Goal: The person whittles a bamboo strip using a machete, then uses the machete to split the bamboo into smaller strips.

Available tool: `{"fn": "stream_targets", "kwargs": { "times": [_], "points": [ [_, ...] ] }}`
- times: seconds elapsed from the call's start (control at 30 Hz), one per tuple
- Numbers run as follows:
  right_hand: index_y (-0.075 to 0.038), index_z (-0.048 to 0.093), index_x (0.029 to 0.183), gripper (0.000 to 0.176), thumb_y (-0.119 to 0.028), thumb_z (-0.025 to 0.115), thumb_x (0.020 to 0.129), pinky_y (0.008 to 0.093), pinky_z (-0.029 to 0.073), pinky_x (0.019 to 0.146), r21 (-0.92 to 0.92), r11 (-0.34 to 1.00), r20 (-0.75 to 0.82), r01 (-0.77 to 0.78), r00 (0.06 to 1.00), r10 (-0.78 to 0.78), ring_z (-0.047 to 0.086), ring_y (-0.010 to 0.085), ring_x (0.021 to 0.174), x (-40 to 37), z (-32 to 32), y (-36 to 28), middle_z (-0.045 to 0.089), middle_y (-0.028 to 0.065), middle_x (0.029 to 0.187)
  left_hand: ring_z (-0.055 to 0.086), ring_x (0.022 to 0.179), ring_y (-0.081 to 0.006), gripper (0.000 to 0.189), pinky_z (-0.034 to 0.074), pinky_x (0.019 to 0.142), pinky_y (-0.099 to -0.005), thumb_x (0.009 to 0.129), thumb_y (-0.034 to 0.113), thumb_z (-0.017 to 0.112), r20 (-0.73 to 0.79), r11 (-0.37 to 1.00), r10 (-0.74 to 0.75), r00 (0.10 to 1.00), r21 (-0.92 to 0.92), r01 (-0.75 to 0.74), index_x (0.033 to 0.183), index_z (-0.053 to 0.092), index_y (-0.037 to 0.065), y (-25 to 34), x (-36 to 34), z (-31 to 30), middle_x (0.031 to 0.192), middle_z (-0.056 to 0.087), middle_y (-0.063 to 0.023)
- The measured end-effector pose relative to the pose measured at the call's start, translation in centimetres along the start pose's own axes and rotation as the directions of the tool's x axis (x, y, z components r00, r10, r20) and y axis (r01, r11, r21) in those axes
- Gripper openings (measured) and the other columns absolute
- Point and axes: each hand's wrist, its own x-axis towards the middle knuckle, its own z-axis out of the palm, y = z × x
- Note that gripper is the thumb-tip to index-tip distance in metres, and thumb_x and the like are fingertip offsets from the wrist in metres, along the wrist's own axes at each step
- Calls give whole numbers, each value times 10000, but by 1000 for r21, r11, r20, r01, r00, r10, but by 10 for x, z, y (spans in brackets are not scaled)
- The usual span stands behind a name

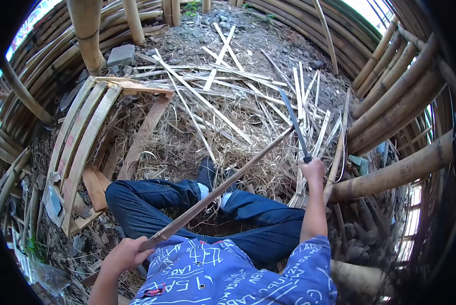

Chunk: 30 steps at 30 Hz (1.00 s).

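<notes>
Ground [289,47] is littered w/ curly shavings [248,168] & pale slats [220,58], mostly beyond the long strip [213,195], & is fenced by bamboo poles [390,172] on both sides of it. White hand-style lettering is printed all over the blue shirt [218,279] at the strip's near end; frags e.g. "LA" can be read, rest is broken by folds. Pinkish marks are borne by the wooden crate [89,147] left of the strip; can't be made out. Strip is gripped nr its lower end by the L hand [129,252], fingers curled round it. Knife [300,140] is clenched by its handle in the R hand [313,170], just right of the strip's far end; narrow dark blade is crossed w/ that end, contact can't be confirmed. Strip itself: brown, thin, straight, held diagonally above the jeans [141,208].
</notes>
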Motion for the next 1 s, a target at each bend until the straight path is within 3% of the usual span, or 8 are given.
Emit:
{"fn": "stream_targets", "kwargs": {
  "times": [0.1,0.3,0.47,0.57,0.7,0.77,0.8,1.0],
  "points": [
    [-59,705,855,240,-259,651,734,471,537,739,119,992,-11,52,999,-51,672,397,821,-30,6,2,689,214,844,606,688,-437,254,479,601,-435,855,237,692,-31,994,-12,999,-110,9,969,600,29,-4,12,7,705,611,-240],
    [-67,659,808,177,-211,668,706,487,522,698,303,925,22,229,969,-247,649,409,731,-104,3,-48,663,193,725,595,757,-456,215,474,619,-448,866,171,664,-76,998,53,996,-16,-54,980,566,18,30,41,-6,749,608,-250],
    [-105,660,809,167,-217,669,686,467,528,672,188,872,74,452,879,-472,671,366,731,-135,-11,-91,671,171,725,590,749,-457,224,468,610,-449,860,172,675,-91,990,141,986,38,-138,975,568,12,37,48,-6,752,609,-253],
    [-115,676,820,158,-223,661,706,453,535,687,153,868,-5,473,878,-478,686,334,752,-112,-6,-87,683,158,749,594,734,-451,229,472,606,-439,856,176,682,-54,998,68,996,19,-67,969,574,8,49,34,-10,743,611,-249],
    [-82,694,885,220,-238,644,738,439,549,746,223,971,106,85,988,-111,684,352,788,-41,23,-46,694,176,813,617,708,-429,250,485,611,-418,849,191,690,23,999,-38,999,7,38,977,585,4,49,11,-10,737,620,-249],
    [-31,683,867,237,-234,643,753,471,529,753,166,986,132,24,990,-46,666,390,836,-36,14,-39,678,233,853,628,702,-415,256,491,618,-413,855,195,687,46,999,-40,998,19,39,1002,595,7,37,8,-4,748,631,-246],
    [-31,685,873,247,-244,645,754,484,528,750,92,991,33,97,994,-100,666,399,822,-39,24,-33,685,218,827,632,693,-407,264,493,620,-404,859,197,685,79,999,-37,996,-16,39,1021,599,8,30,9,0,748,633,-244],
    [-90,685,857,197,-224,665,714,484,529,720,279,930,112,240,954,-279,662,397,794,-122,24,-67,678,198,789,639,653,-275,288,494,632,-364,866,184,689,138,968,-75,988,-229,105,1076,611,3,32,30,10,762,656,-207]
  ]
}}
